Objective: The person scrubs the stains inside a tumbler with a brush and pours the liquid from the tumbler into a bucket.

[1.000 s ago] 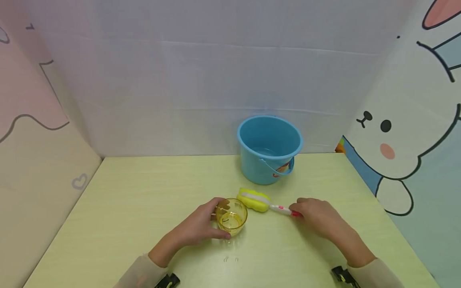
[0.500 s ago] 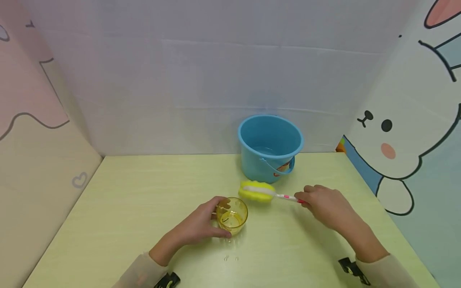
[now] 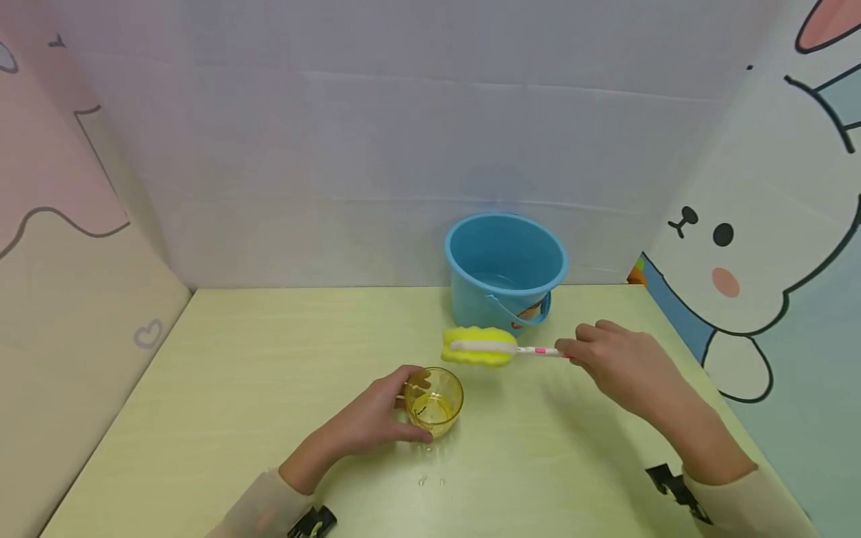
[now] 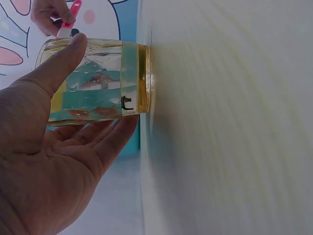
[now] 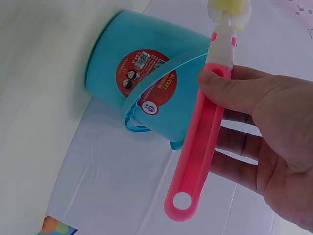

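Observation:
An amber-tinted glass [image 3: 440, 409] stands upright on the table, and my left hand [image 3: 373, 418] grips its left side, thumb in front. In the left wrist view the thumb and fingers reach around the glass [image 4: 93, 81] on opposite sides. My right hand [image 3: 622, 366] holds a sponge brush [image 3: 480, 347] above the table, its yellow and white head pointing left, behind the glass and apart from it. The right wrist view shows thumb and fingers pinching the pink handle [image 5: 198, 147], which has a hole at its end.
A blue bucket [image 3: 464, 299] with its handle hanging down stands at the back of the table, behind the brush. A few water drops [image 3: 430, 481] lie on the table in front of the glass. White cloth [image 3: 323, 164] and printed panels [image 3: 740, 276] enclose the table.
My right hand has lifted the sponge brush off the table, moving it up and back, and its head now lies more level. The left hand and glass stay in place.

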### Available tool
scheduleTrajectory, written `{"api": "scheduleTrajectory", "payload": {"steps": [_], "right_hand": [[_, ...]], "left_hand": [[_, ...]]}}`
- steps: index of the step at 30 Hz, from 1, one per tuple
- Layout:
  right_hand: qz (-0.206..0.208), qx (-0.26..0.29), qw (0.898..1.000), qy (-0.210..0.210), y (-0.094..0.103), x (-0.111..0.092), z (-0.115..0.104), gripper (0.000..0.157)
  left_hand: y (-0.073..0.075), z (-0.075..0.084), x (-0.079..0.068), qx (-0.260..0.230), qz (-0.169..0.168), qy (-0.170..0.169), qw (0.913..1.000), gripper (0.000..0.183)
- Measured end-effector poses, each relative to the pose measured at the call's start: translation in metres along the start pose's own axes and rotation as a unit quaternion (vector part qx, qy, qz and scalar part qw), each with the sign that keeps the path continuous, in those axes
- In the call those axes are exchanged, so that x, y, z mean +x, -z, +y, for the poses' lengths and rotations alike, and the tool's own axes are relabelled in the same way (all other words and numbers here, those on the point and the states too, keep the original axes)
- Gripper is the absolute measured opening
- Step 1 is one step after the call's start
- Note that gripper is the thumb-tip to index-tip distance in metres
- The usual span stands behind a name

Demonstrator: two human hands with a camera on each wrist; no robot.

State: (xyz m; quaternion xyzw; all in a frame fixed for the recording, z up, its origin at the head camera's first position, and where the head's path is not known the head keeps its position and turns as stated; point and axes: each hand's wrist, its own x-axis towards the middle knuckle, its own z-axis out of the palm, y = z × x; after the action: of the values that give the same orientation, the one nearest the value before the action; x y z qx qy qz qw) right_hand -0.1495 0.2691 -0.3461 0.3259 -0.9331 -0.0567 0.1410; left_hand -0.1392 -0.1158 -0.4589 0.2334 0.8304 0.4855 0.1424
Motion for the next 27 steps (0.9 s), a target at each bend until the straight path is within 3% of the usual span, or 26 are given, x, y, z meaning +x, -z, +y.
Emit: {"api": "scheduleTrajectory", "payload": {"steps": [8, 16, 27], "right_hand": [[0.01, -0.018, 0.999, 0.028, 0.017, 0.007, -0.001, 0.027], [-0.011, -0.055, 0.997, 0.061, 0.033, 0.018, -0.01, 0.043], [-0.016, -0.115, 0.988, 0.102, 0.051, 0.034, -0.024, 0.041]], "left_hand": [[0.001, 0.002, 0.001, 0.003, -0.002, 0.0, 1.0, 0.092], [0.001, 0.002, 0.002, 0.002, -0.003, 0.003, 1.0, 0.092], [-0.001, 0.002, 0.003, 0.0, -0.006, 0.007, 1.0, 0.089]]}}
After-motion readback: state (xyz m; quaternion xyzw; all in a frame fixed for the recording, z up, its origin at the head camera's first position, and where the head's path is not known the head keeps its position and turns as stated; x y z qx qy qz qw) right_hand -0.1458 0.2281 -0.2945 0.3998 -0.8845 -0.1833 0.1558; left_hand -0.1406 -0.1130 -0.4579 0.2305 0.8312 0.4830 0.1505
